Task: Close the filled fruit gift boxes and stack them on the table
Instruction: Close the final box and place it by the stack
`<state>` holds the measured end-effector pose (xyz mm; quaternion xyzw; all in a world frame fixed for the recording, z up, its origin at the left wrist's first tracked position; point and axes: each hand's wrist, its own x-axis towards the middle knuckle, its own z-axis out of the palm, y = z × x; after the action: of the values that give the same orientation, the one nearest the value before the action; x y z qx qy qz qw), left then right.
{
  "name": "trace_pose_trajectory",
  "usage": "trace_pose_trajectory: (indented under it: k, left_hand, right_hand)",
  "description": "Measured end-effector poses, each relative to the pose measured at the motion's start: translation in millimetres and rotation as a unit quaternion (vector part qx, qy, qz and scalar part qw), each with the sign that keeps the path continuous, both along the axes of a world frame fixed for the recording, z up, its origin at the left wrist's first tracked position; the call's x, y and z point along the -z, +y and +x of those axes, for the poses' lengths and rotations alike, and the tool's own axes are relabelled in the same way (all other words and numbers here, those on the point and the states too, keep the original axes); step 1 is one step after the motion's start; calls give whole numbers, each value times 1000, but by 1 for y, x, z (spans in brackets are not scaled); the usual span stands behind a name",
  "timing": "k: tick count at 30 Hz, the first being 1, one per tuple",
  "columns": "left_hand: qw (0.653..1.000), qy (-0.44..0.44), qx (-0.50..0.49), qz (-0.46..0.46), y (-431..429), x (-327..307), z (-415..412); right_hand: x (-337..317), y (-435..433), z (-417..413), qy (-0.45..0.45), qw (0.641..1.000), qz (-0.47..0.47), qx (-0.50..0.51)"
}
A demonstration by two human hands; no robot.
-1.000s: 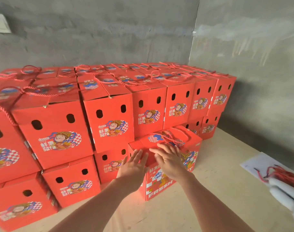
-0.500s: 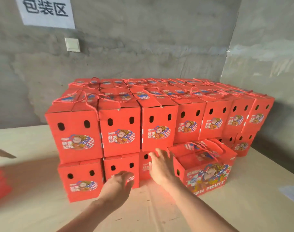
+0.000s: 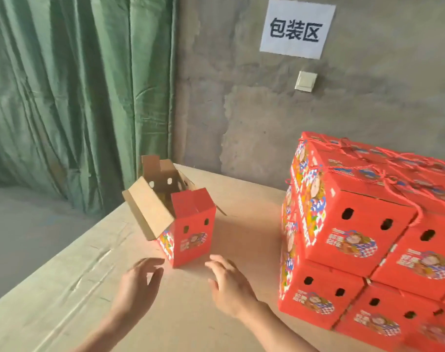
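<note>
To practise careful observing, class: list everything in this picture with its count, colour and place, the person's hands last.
open gift box: one, red outside, brown inside, on the table left of centre
closed gift boxes: many, partly out of frame, red, stacked two high on the right
table: one, pale wood, under the boxes
curtain: one, green, back left
paper sign: one, white, on the wall
wall switch: one, cream, below the sign
left hand: one, empty, before the open box
right hand: one, empty, beside the left

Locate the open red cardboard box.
Open red cardboard box: head view, centre-left on wooden table, just beyond left hand and right hand, left of stacked red boxes.
</note>
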<state>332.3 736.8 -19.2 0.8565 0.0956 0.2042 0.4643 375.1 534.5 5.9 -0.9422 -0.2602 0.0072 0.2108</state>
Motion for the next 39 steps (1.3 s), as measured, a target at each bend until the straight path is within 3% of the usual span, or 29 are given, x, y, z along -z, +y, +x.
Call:
trace_pose_trajectory:
  k: [8, 14, 19, 30, 34, 39]
  left_hand:
    - [997, -55, 3, 48, 88, -24, 56]
    - [998, -42, 21, 43, 106, -16, 67]
    - [998, -22, 25, 52, 105, -25, 72]
    - [994, -45, 83, 58, 28, -46, 38]
    - [991, -93, 70, 67, -9, -56, 5]
    - [994, -102, 5, 40, -46, -57, -24]
  right_hand:
    - [14, 109, 88, 110, 987, -91, 81]
    - [14, 130, 114, 221, 963, -33, 154]
    - [13, 119, 92, 200, 966, 49, 156]
    - [41, -24, -36, 105, 936, 192, 274]
    - [35, -88, -102, 145, 886, 310, 312]
    - [35, -172, -166, 207, 823, 443, 289]
